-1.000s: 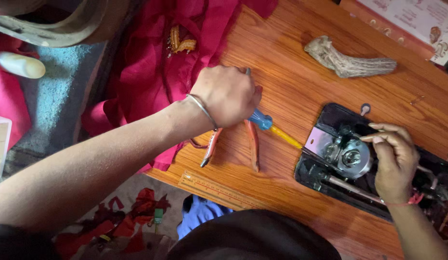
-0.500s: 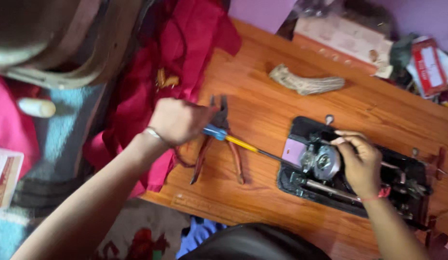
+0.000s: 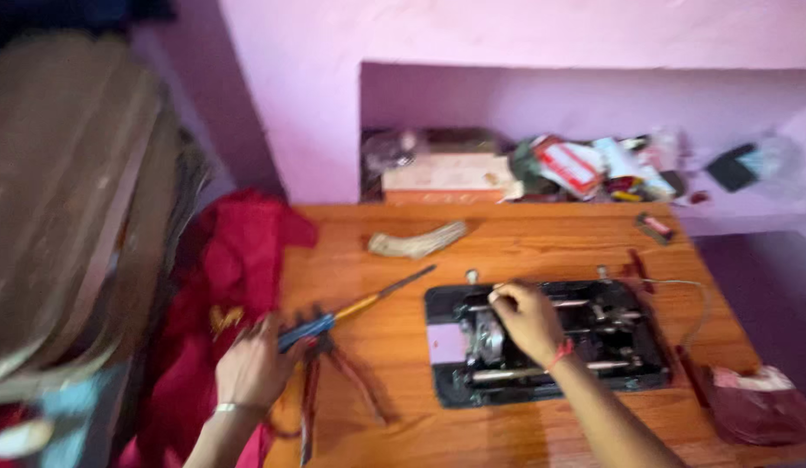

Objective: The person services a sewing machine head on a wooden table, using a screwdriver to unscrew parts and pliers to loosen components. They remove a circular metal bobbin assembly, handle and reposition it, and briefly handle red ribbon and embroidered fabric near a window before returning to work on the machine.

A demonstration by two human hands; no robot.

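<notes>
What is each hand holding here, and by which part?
The left hand grips the screwdriver by its blue handle. The right hand rests its fingers on the machine; whether it holds anything cannot be told.

The wooden table [image 3: 541, 238] looked smooth, faintly glossy orange. The screwdriver [image 3: 351, 310] had a blue plastic handle and metal shaft. The machine underside [image 3: 593, 347] was dark metal. Red cloth [image 3: 238, 260] draped matt over the table's left edge.

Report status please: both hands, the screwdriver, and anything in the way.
Left hand grips screwdriver by blue handle, tip resting on wooden table. Right hand on open machine mechanism. Red-handled pliers lie under left hand.
</notes>
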